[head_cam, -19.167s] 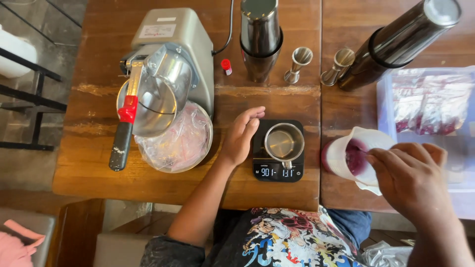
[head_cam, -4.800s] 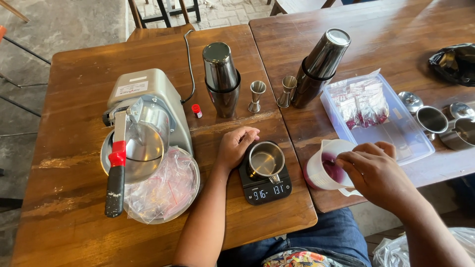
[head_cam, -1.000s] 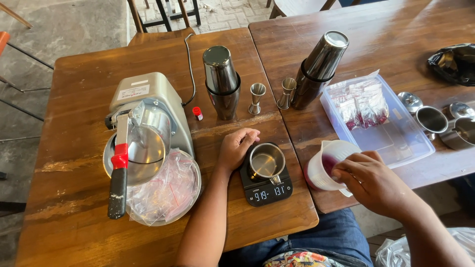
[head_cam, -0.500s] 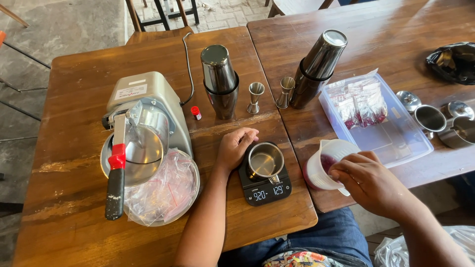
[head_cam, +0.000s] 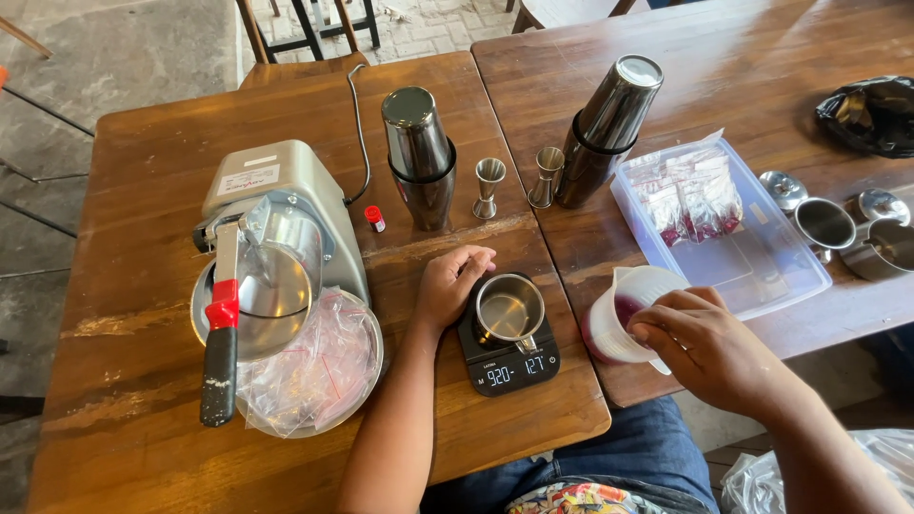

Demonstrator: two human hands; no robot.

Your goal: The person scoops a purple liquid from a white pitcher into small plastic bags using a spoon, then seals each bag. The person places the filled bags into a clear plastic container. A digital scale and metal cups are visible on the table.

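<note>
My left hand (head_cam: pixel 449 283) rests on the wooden table, fingers loosely curled, touching the left edge of a small steel cup (head_cam: pixel 510 309) that stands on a black digital scale (head_cam: pixel 508 350). My right hand (head_cam: pixel 712 345) grips a white plastic measuring jug (head_cam: pixel 621 314) with purple liquid inside, tilted toward the scale at the table's front edge. The jug's far side is hidden by my fingers.
A grey ice shaver (head_cam: pixel 271 247) with a red-and-black lever stands left over a bowl lined with a plastic bag (head_cam: pixel 314 357). Two steel shaker sets (head_cam: pixel 419 157) (head_cam: pixel 605 128), two jiggers (head_cam: pixel 488 186), a clear tray of sachets (head_cam: pixel 724 224) and steel cups (head_cam: pixel 826 224) lie behind.
The jug has stayed tilted by the scale; my right hand shifted slightly lower on it. My left hand has kept its place beside the steel cup.
</note>
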